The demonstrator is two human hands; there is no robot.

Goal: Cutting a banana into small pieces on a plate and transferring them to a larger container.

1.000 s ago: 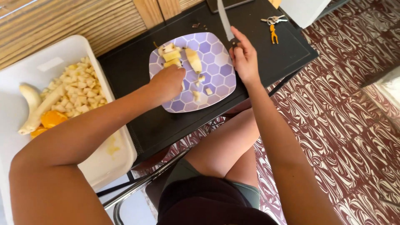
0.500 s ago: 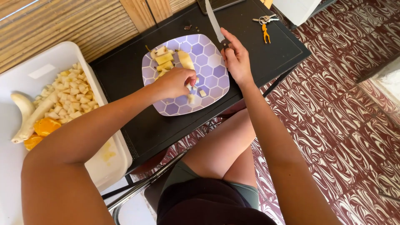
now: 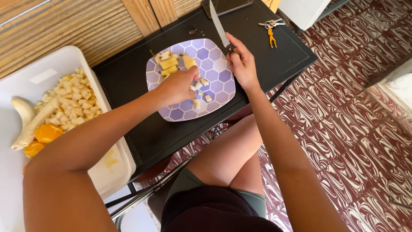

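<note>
On the purple plate (image 3: 223,79), my left hand (image 3: 178,86) has moved in, its grip closing on cut banana pieces (image 3: 198,86), while my right hand (image 3: 242,64) stays clamped on the knife (image 3: 219,28).

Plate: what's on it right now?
On the plate: banana chunks and small diced bits. The left hand covers whatever lies beneath it.

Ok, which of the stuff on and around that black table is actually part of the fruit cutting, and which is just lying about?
In use:
left hand on banana pieces
right hand holding knife
purple hexagon plate
white tray of diced fruit

Lying about:
keys with orange tag
dark phone
</note>
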